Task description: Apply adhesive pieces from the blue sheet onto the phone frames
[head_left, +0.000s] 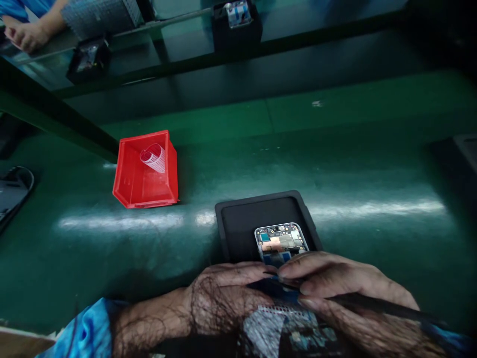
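Fingers of the right hand (pixel 346 298) clamp a thin tool (pixel 391 306) over the phone (pixel 281 243), which the left hand (pixel 223 298) seemingly grips, tray (pixel 238 219) just beyond.

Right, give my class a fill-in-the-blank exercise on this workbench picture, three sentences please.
1. The plastic bin holding a curled white mesh sheet is ____.
2. The opened phone lies on a black ____.
3. The right hand grips a thin dark tool; the bench beneath is ____.
Missing words: red; tray; green.
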### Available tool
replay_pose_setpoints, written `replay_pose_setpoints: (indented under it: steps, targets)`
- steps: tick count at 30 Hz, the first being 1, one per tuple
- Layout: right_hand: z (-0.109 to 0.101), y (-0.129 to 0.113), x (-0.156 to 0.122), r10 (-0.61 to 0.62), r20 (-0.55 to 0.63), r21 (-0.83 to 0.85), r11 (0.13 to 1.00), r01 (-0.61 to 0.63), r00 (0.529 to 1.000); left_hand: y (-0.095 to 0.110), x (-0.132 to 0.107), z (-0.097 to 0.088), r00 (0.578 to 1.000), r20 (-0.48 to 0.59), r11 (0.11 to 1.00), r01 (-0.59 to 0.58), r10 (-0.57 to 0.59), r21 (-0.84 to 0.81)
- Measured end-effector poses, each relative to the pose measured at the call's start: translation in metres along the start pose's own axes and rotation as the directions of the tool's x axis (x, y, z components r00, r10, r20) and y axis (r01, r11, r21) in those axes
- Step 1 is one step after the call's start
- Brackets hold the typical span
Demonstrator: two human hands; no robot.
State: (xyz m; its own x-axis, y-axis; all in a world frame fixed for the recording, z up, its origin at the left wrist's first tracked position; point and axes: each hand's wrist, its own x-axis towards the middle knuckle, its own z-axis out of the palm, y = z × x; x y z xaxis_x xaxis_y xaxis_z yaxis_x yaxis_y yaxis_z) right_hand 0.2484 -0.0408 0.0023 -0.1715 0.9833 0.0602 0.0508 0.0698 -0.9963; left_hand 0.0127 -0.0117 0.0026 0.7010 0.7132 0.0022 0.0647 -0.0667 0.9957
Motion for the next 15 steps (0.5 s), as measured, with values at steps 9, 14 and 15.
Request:
replay_pose_setpoints:
  steps: [9,14,15]
  targets:
    - [-0.004,-0.002,0.000,-0.014,0.011,-0.018,1.000,0.015,1.000,0.001,0.002,-0.004,0.998,0.001,0.991,-0.062,0.063,0.115]
    - [0.004,-0.002,0.003,0.097,-0.137,0.087,0.992,-0.086,0.986,0.003,0.003,-0.004,0.991,0.003,0.944,-0.127,0.132,0.304]
    - [0.005,-0.001,0.004,0.128,-0.148,0.122,0.986,-0.110,0.981,0.004,0.004,-0.004,0.991,0.000,0.935,-0.128,0.136,0.330]
